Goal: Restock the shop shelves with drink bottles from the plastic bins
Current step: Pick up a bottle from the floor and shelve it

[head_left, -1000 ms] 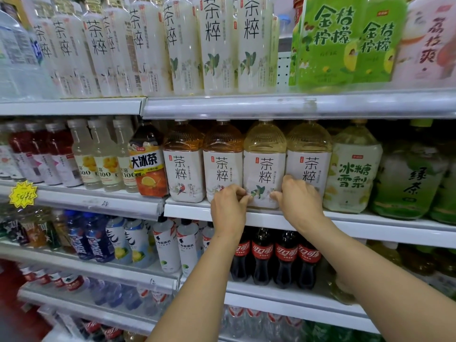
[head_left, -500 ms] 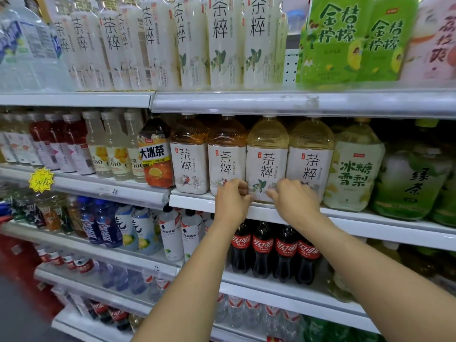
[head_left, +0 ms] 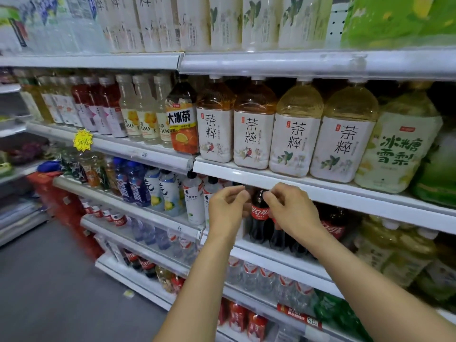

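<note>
Both hands empty in front of the cola bottles [head_left: 259, 215].
Your left hand [head_left: 227, 208] and right hand [head_left: 291, 211] are loosely curled, gripping nothing; next, probably fetch stock from the bins.

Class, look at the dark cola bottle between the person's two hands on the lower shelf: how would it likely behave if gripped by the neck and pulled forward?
The cola bottle looks full, so probably heavy for its size. Tall and narrow, it may tip if pulled only at the neck. Its smooth plastic could slip, so the left hand and right hand may suit together.
</note>
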Motion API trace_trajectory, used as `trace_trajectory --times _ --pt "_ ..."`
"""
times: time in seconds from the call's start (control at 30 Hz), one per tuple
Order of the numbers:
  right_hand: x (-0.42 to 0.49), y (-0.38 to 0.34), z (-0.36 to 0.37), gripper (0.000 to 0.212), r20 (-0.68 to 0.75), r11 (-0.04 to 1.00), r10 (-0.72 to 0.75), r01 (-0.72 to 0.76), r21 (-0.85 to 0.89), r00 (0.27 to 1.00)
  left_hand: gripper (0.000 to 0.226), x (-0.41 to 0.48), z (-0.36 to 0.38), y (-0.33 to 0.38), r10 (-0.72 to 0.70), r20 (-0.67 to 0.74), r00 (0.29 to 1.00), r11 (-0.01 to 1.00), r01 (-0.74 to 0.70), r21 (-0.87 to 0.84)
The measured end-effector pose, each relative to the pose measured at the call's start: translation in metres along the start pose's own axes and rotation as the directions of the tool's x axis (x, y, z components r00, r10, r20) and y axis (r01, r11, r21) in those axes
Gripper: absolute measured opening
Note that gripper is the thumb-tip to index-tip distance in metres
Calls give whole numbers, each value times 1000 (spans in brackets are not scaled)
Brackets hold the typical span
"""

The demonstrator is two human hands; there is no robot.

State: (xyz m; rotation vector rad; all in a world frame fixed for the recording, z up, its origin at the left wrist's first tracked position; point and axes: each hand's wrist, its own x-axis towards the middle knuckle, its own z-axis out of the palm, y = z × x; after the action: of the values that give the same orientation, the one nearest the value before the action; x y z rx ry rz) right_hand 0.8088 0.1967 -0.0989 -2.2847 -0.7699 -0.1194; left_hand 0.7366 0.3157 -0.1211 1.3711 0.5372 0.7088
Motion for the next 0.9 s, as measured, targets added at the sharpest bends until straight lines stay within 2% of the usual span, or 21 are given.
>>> trace_trajectory --times 0.2,0.47,0.67,0.77,0.9 --pt "-3 -19 38 19 150 990 -103 86 116 983 14 0 -44 -12 -107 49 993 993 104 59" --pt "-24 -88 138 14 416 960 -196 87 268 888 6 -15 -186 -25 -241 -160 957 968 248 26" --pt "-70 -156 245 8 629 955 -257 95 280 733 10 -41 -319 -39 -335 -342 878 931 364 21" --pt "-86 -176 291 8 707 962 -253 90 259 661 15 -52 -367 -54 -382 -383 841 905 424 29" --pt "-112 -198 348 6 789 968 -234 64 242 569 11 -66 -421 -81 -457 -410 789 860 510 22"
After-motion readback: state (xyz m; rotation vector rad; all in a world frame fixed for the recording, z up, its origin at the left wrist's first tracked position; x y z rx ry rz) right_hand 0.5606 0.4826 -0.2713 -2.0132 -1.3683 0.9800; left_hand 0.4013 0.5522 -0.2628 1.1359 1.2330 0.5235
